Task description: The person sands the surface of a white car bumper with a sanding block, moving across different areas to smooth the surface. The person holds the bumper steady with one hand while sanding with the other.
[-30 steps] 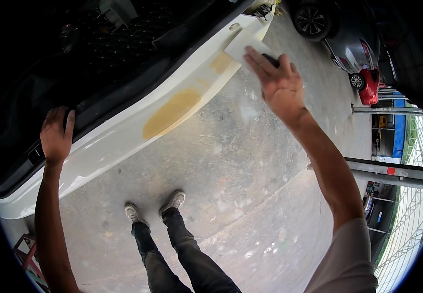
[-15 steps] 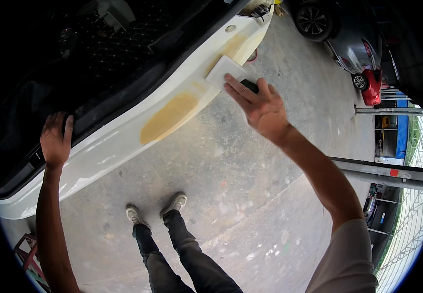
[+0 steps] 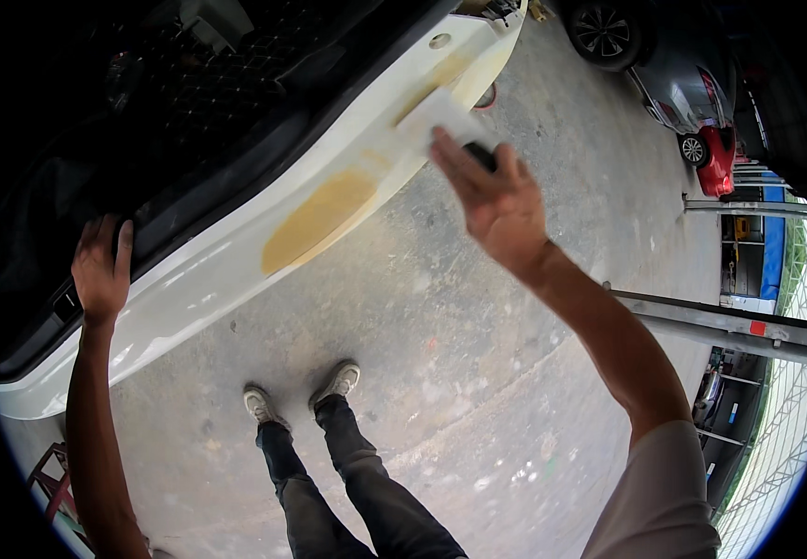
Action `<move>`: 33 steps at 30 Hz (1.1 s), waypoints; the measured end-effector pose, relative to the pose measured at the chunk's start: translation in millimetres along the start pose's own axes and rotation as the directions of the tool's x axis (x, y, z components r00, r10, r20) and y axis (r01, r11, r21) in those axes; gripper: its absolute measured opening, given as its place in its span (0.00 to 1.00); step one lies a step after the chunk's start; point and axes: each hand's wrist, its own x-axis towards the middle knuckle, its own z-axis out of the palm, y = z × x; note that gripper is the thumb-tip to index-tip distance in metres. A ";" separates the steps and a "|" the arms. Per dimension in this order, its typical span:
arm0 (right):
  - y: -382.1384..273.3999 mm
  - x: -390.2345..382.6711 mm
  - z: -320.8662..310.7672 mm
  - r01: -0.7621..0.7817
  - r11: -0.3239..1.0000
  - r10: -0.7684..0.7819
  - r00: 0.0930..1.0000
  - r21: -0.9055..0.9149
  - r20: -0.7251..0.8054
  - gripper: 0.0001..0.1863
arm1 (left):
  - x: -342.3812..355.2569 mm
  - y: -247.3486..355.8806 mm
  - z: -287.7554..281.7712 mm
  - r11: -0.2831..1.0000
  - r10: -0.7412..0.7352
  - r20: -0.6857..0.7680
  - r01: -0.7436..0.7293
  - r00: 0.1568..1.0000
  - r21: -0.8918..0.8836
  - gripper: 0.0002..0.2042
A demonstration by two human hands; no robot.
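A long white car body panel (image 3: 189,265) runs diagonally from lower left to upper right, with a smooth tan filler patch (image 3: 321,219) at its middle and a smaller filler patch (image 3: 442,73) farther up. My right hand (image 3: 501,200) grips a flat white block (image 3: 440,116) with a black grip and lays it against the panel beside the upper patch. Block and fingers are smeared by motion. On the car's black edge trim at the left rests my left hand (image 3: 101,265), fingers extended, thumb apart, holding nothing.
The dark car interior (image 3: 208,102) lies beyond the panel. Below is grey concrete floor (image 3: 403,307), where my shoes (image 3: 336,382) stand. At right are a grey car (image 3: 683,84), a red car (image 3: 718,163) and a metal post (image 3: 720,321).
My right hand and the white block have shifted slightly along the panel, the block now blurred. My left hand stays on the trim. The whole view has moved a little.
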 end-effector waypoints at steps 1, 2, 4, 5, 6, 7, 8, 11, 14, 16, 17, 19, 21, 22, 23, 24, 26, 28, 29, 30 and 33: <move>-15.1 -6.6 1.0 0.129 0.990 -0.127 0.991 0.057 -0.033 0.27 | -0.6 -1.7 0.2 1.000 0.009 -0.037 -0.009 0.999 0.014 0.17; -25.3 -9.6 -3.6 0.183 0.975 -0.190 0.981 0.125 0.048 0.25 | -3.8 -6.1 1.8 0.999 0.017 -0.071 -0.014 0.997 0.033 0.16; -9.7 -2.5 -12.6 0.226 0.965 -0.234 0.971 0.136 0.045 0.26 | -5.0 -8.5 2.3 0.999 0.017 -0.087 -0.014 0.996 0.041 0.15; 7.4 3.5 -7.0 0.113 0.992 -0.117 0.991 0.058 0.071 0.27 | -4.2 -7.3 0.9 0.999 0.007 -0.068 -0.005 0.998 0.036 0.15; 23.0 18.4 -21.0 0.078 0.996 -0.074 0.993 -0.046 0.089 0.28 | -5.0 -6.4 0.7 0.999 -0.005 -0.047 0.007 0.999 0.031 0.15; 38.3 32.9 -34.6 0.043 0.988 -0.028 0.994 -0.147 0.104 0.30 | -3.9 -6.1 -1.6 1.000 -0.007 -0.040 0.008 0.999 0.028 0.16; 37.6 33.1 -36.0 0.043 0.984 -0.019 0.991 -0.175 0.134 0.30 | -0.6 -3.8 -1.7 1.000 -0.006 -0.032 0.007 0.999 0.018 0.16; -10.9 9.8 -19.5 0.128 0.992 -0.124 0.984 -0.025 0.128 0.31 | -3.1 -3.4 0.9 0.999 -0.004 -0.051 0.005 0.999 0.036 0.16; 3.0 16.5 -23.5 0.268 0.963 -0.267 0.953 0.013 0.141 0.33 | -3.6 -0.8 -4.3 0.999 -0.005 -0.061 0.007 0.998 0.032 0.16; 21.6 32.5 -33.8 0.045 0.995 -0.029 0.984 -0.085 0.173 0.36 | -4.0 -1.6 -3.1 0.999 -0.020 -0.044 0.022 0.999 0.033 0.16; 20.0 31.1 -30.5 0.006 0.996 0.008 0.990 -0.094 0.142 0.33 | -2.7 0.4 -2.6 1.000 -0.016 -0.036 0.017 0.999 0.013 0.16; -7.7 20.1 -27.4 0.111 0.993 -0.106 0.984 -0.032 0.145 0.31 | 2.0 11.4 -10.6 1.000 -0.011 -0.013 0.011 1.000 -0.018 0.16; -9.0 15.7 -20.6 0.206 0.978 -0.206 0.975 0.009 0.083 0.27 | -1.4 7.7 -7.4 1.000 -0.002 -0.055 0.003 0.998 0.017 0.16; 5.7 24.5 -24.2 0.276 0.961 -0.275 0.959 -0.011 0.060 0.28 | -2.5 5.4 -6.0 0.999 0.003 -0.076 0.000 0.997 0.037 0.16; 17.3 35.3 -30.1 0.198 0.978 -0.194 0.978 -0.060 0.076 0.28 | -1.8 3.4 -6.3 0.999 0.002 -0.060 0.000 0.998 0.033 0.16; 23.1 40.8 -35.2 0.123 0.986 -0.113 0.990 -0.111 0.089 0.28 | -1.3 3.1 -7.4 1.000 -0.001 -0.043 0.002 0.999 0.026 0.16; 4.5 30.0 -25.5 0.086 0.996 -0.083 0.994 -0.036 0.067 0.29 | -1.9 3.6 -6.8 1.000 0.012 -0.044 -0.012 0.999 0.007 0.16; -18.8 10.8 -21.5 0.155 0.986 -0.160 0.984 0.060 0.085 0.29 | -0.1 4.6 -5.8 0.999 0.042 -0.091 -0.044 0.995 -0.017 0.16; -11.2 11.9 -17.7 0.225 0.973 -0.228 0.971 0.054 0.065 0.30 | -0.9 3.9 -5.6 0.999 0.031 -0.095 -0.032 0.995 -0.005 0.16; 6.7 18.8 -16.6 0.282 0.959 -0.280 0.957 -0.012 0.081 0.30 | -2.4 1.9 -3.6 1.000 0.024 -0.096 -0.024 0.995 0.007 0.16; 18.0 32.5 -27.5 -0.020 0.985 0.041 0.992 -0.170 0.118 0.31 | -1.6 1.9 -4.0 1.000 0.012 -0.050 -0.012 0.999 0.007 0.17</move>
